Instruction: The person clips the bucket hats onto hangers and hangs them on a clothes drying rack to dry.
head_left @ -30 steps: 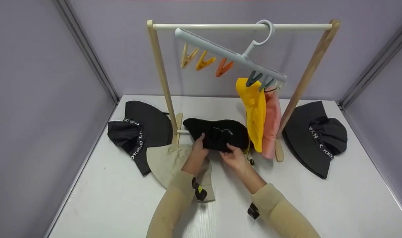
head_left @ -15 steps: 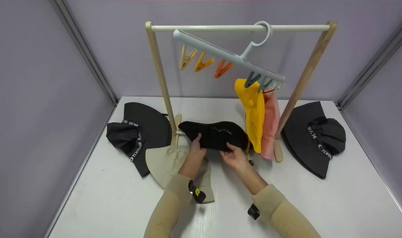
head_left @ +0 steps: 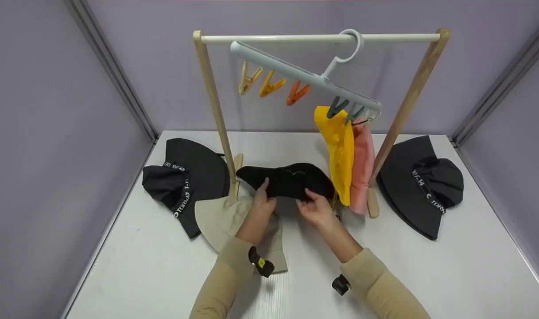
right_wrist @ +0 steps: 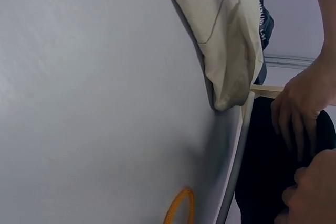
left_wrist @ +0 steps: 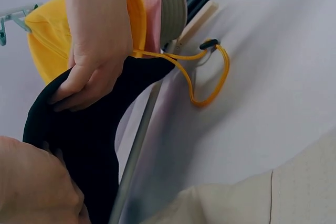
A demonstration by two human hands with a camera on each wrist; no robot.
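Note:
Between both hands is a black bucket hat [head_left: 291,179], held off the table below the hanger. The left hand [head_left: 262,204] pinches its near edge at the left, thumb on top. At the right part of that edge the right hand [head_left: 316,210] grips it, thumb over the brim and fingers beneath. In the left wrist view the right hand's fingers [left_wrist: 94,85] lie along the black fabric. A beige hat [head_left: 222,217] lies on the table under the left forearm. Just right of the black hat hang a yellow hat [head_left: 340,155] and a pink hat [head_left: 362,168].
A pale blue hanger [head_left: 304,75] tilts from the rack's rod [head_left: 273,39]; an orange clip [head_left: 297,94] and other clips hang from it. Dark hats lie at the left [head_left: 198,168] and right [head_left: 406,186]. A yellow cord [left_wrist: 226,77] dangles near the right hand.
Both hands have tilted the black hat, so its near edge sits higher and its white marking is less visible. The hat has shifted slightly left, and the head view has moved a little.

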